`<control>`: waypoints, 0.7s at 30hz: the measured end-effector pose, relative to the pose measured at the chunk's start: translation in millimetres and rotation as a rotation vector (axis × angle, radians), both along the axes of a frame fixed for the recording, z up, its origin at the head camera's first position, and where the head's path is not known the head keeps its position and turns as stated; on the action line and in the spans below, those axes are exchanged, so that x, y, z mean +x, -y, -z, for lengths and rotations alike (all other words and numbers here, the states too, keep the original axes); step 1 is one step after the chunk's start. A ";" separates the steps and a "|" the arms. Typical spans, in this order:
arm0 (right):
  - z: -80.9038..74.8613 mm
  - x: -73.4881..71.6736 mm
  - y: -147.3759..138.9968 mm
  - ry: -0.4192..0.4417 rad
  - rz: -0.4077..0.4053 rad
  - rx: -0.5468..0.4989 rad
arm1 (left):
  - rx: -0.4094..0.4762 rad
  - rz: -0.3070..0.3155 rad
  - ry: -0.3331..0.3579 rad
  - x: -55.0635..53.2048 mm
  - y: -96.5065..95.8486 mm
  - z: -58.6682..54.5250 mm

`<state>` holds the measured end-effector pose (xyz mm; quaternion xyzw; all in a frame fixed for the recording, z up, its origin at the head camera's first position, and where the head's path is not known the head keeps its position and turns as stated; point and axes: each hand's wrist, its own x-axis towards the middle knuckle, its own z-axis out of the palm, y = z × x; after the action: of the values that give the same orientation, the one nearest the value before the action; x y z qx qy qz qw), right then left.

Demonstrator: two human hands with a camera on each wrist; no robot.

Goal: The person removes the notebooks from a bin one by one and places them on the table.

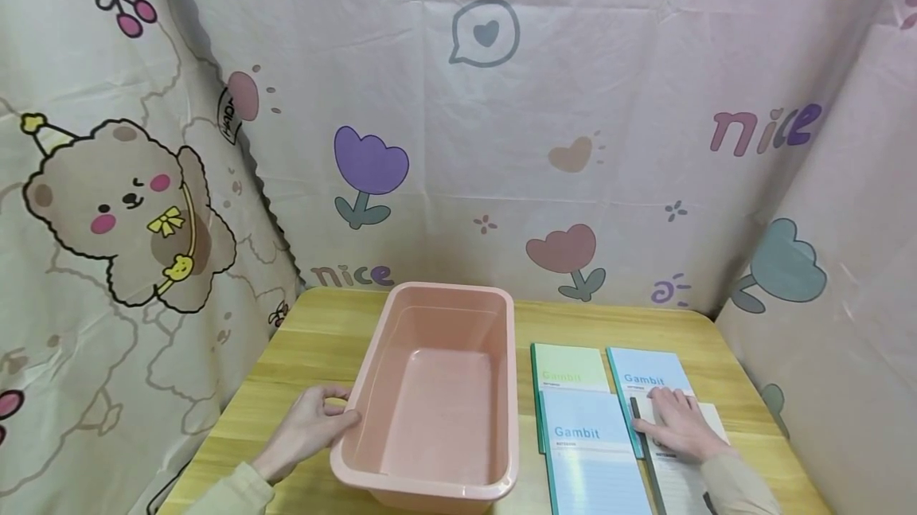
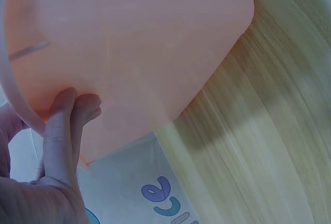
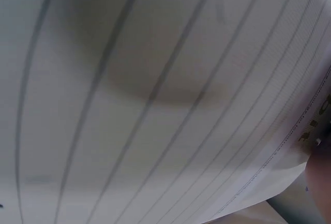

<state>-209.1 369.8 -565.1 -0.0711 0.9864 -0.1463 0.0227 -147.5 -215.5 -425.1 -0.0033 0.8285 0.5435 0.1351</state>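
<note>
My left hand (image 1: 308,427) grips the near left rim of a pink plastic basin (image 1: 423,491), thumb over the rim and fingers against the outer wall. The left wrist view shows those fingers (image 2: 61,141) pressed on the wall. On the right, my right hand (image 1: 677,422) rests spread over the top of a white notebook (image 1: 680,475) with a black spine, its thumb by the spine. That notebook overlaps a blue notebook (image 1: 648,362). Up close, the right wrist view shows its lined cover (image 3: 155,105), with part of a finger (image 3: 319,180) at the edge.
Between the basin and the right hand lie a green notebook (image 1: 569,360) and another blue notebook (image 1: 587,419) partly covering it. All rest on a wooden table (image 1: 315,340). A printed curtain (image 1: 458,141) hangs behind the table and along both sides.
</note>
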 end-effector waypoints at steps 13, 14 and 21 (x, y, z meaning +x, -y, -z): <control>7.1 -3.1 4.2 -0.047 -0.026 0.015 | 0.000 -0.011 0.009 0.2 -2.1 -2.8; 7.4 -2.7 4.6 -0.057 -0.026 0.012 | 0.002 -0.008 0.005 -0.1 -1.7 -2.3; 5.1 1.5 10.5 -0.108 0.003 -0.059 | 0.025 0.080 -0.004 -2.5 8.3 -2.5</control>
<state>-207.7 359.3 -570.2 -0.0782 0.9815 -0.1715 -0.0330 -150.0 -223.8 -422.6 0.0325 0.8212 0.5482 0.1550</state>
